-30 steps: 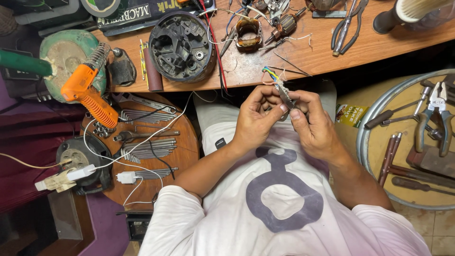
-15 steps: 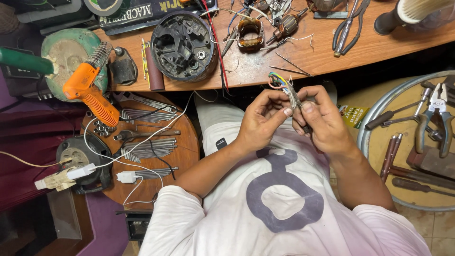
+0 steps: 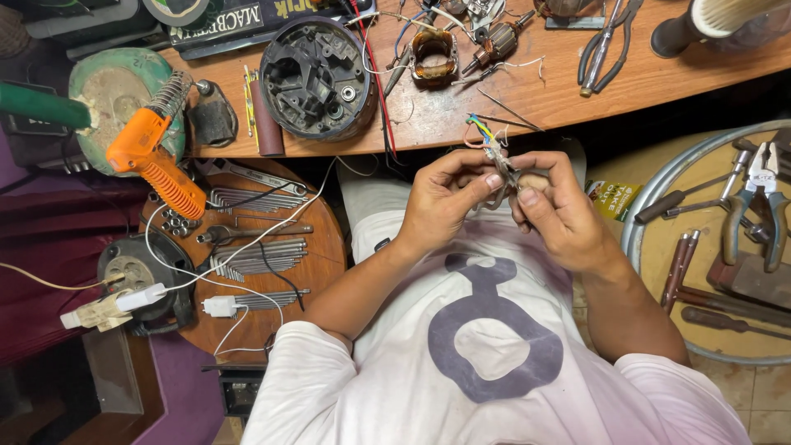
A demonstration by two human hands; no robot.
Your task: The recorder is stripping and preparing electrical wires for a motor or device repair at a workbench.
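Both my hands meet above my lap, just below the edge of the wooden bench (image 3: 577, 99). My left hand (image 3: 445, 202) pinches a small bundle of coloured wires (image 3: 486, 136) between thumb and fingers. My right hand (image 3: 552, 210) grips the same bundle from the other side, fingers curled round its lower end. The wire ends, green, yellow and blue, stick up above my fingertips. What lies inside my right palm is hidden.
On the bench lie a black round motor housing (image 3: 317, 78), a copper-wound stator (image 3: 434, 56), a rotor (image 3: 498, 37) and pliers (image 3: 601, 45). Left: an orange soldering gun (image 3: 152, 156) and a round wooden tray of hex keys (image 3: 255, 255). Right: a metal tray with pliers (image 3: 754, 206) and screwdrivers.
My hands with the wire bundle have shifted slightly to the right and a little upward. The grip on the wires is the same; the bench items have not moved.
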